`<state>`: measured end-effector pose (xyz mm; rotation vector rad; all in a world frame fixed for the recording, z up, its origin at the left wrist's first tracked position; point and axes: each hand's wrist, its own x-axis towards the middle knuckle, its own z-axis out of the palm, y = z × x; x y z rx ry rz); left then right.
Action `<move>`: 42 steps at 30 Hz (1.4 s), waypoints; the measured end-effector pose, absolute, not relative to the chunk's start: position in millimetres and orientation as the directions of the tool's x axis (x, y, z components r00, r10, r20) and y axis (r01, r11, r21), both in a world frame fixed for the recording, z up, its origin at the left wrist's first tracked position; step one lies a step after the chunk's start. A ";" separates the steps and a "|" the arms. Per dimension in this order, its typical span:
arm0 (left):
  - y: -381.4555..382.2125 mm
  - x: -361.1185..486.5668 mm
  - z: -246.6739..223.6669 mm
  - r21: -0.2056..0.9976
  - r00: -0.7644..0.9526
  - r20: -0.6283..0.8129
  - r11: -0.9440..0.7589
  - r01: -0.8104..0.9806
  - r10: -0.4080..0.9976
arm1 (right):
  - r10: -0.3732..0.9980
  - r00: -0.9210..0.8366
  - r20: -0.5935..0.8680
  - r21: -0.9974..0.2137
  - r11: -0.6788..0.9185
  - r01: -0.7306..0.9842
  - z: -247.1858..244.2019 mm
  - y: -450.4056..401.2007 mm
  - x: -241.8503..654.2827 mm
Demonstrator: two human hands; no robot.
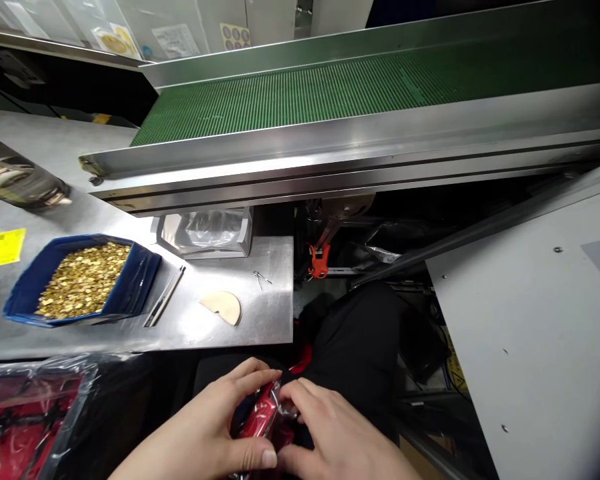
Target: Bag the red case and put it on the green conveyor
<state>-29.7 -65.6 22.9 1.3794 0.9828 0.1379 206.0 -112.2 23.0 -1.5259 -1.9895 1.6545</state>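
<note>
Left hand [220,423]: you're clamping the red packet [261,415] between thumb and fingers.
Right hand [325,423]: you're touching its side, grip unclear.
Red packet: it's hanging over your lap [357,353]; its glossy wrap could be slipping if you're pinching too lightly.

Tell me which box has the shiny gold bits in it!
The blue bin on the metal table holds the gold bits. The pale tray has silvery plastic, and the crate at bottom left has red packets.
</note>
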 end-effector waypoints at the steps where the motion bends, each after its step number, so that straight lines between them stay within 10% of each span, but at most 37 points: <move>1: -65.6 -29.3 22.7 0.865 0.624 -0.489 0.246 0.438 0.609 | 0.755 -0.465 -0.462 -0.788 -0.109 0.606 21.3 -111.7 204.9; 8: -67.1 -24.7 28.3 0.897 0.647 -0.438 0.256 0.361 0.624 | 0.894 -0.298 -0.336 -0.722 -0.041 0.690 5.9 -114.4 192.5; 14: -74.7 -26.3 23.7 0.875 0.610 -0.458 0.449 0.181 0.646 | 0.943 -0.150 -0.297 -0.864 -0.198 0.463 11.3 -113.9 191.7; 22: -95.8 -25.4 -10.8 0.733 0.720 -0.441 0.678 -0.056 0.536 | 0.970 -0.241 -0.027 -0.990 0.008 0.140 19.0 -104.0 203.3; 30: -100.4 0.6 -10.5 0.832 0.390 -0.501 0.555 -0.030 0.772 | 0.961 -0.139 0.238 -0.822 0.275 0.498 9.9 -114.2 203.9; 36: -102.0 9.7 -15.1 0.965 0.331 -0.222 0.158 0.210 0.917 | 0.950 -0.096 -0.298 -0.917 -0.257 0.305 10.7 -111.6 199.8; 42: -104.3 2.2 -35.9 0.814 0.411 0.199 -0.383 0.436 0.890 | 0.629 -0.279 -0.725 -0.567 -0.776 -0.277 -0.6 -103.1 202.9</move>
